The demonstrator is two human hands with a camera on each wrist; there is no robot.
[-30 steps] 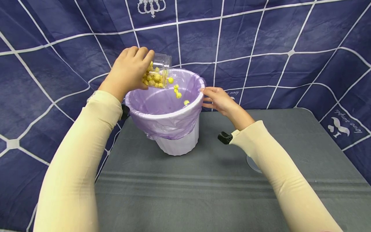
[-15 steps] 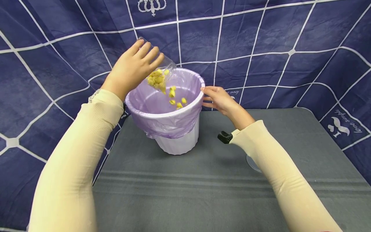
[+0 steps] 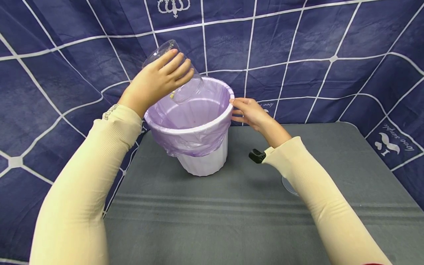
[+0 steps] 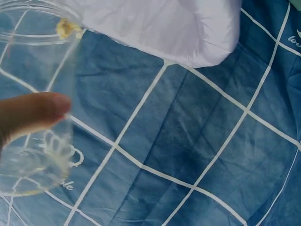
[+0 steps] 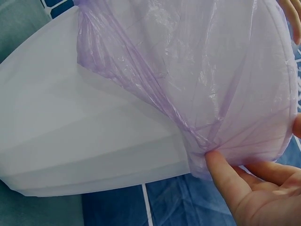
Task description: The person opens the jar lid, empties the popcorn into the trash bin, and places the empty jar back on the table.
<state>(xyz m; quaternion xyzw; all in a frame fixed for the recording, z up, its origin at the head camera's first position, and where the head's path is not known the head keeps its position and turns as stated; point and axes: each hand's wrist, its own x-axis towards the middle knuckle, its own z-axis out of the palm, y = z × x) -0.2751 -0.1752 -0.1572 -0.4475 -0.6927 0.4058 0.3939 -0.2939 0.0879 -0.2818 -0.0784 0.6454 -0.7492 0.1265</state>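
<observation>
My left hand grips a clear plastic jar, tilted mouth-down over the trash bin. One small yellow popcorn piece sits at the jar's mouth in the left wrist view; the rest of the jar looks bare. The white trash bin stands upright, with a purple bag folded over its rim. My right hand holds the bin's right rim, its fingers against the bag outside. The right wrist view shows fingertips touching the bag. The bin's bottom is hidden.
A clear round lid lies on the grey tabletop, partly behind my right forearm. A blue curtain with white lines hangs close behind the bin and along both sides.
My left hand has tipped the jar steeper, mouth downward. The popcorn has fallen from it into the bin, leaving one piece at the mouth. My right hand has stayed on the rim.
</observation>
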